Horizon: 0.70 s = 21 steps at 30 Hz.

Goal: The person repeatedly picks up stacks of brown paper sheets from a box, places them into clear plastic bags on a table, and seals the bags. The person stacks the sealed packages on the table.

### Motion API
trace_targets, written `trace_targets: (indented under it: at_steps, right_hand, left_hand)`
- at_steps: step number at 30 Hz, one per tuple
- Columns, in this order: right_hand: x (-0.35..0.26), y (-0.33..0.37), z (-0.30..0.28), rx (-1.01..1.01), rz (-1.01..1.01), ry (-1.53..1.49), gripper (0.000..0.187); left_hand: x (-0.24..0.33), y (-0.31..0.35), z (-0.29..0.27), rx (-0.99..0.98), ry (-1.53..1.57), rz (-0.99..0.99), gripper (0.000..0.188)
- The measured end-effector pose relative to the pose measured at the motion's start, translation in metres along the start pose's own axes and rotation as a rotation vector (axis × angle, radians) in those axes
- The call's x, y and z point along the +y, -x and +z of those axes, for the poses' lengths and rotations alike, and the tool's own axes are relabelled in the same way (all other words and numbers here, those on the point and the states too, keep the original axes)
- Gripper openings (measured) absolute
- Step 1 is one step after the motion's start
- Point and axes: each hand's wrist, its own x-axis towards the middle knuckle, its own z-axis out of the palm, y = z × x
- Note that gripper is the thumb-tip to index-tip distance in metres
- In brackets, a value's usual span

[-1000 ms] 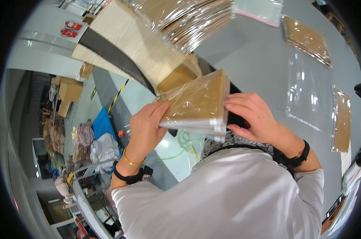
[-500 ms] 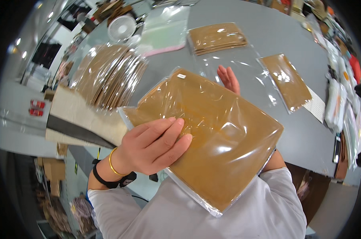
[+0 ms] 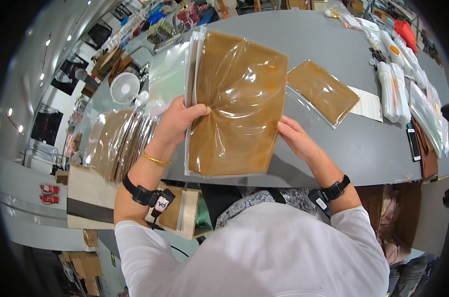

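Between my hands, above the table, is a bundle of flat brown packets (image 3: pixel 239 99) in shiny clear plastic, several layers showing along its left side. My left hand (image 3: pixel 180 120) grips the left edge, thumb pressed on the front and creasing the plastic, other fingers hidden behind. At the lower right edge, my right hand (image 3: pixel 298 138) pinches the bundle between its thumb and fingers. A single brown packet (image 3: pixel 326 91) lies on the table just right of the bundle. To the left leans a thick row of similar packets (image 3: pixel 116 143).
The grey table (image 3: pixel 333 153) curves around in front of me. A white fan (image 3: pixel 124 88) and a pale green sheet (image 3: pixel 167 74) are at the far left. On the right lie a white dotted sheet (image 3: pixel 368 103), clear plastic bags (image 3: pixel 392 91) and a phone (image 3: pixel 413 142).
The bundle has gone from slanted near my chest to nearly upright farther over the table. My right hand, earlier partly hidden behind it with fingers extended, now grips its right edge.
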Motion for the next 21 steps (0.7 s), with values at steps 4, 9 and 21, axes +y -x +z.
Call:
trace_targets:
  at_steps: [4,9,21]
  right_hand:
    - [-0.005,-0.011,-0.013,-0.284,0.365,-0.457,0.073]
    - [-0.016,-0.023,-0.007,-0.197,0.514,-0.752,0.091]
    - [-0.005,0.001,-0.013,-0.003,0.511,-0.288,0.063]
  left_hand:
    - [0.022,0.011,-0.002,0.012,-0.615,-0.028,0.014]
    - [0.032,0.020,0.007,-0.362,-1.139,1.111,0.031]
    - [-0.029,0.021,0.031,-0.472,-1.300,1.644,0.026]
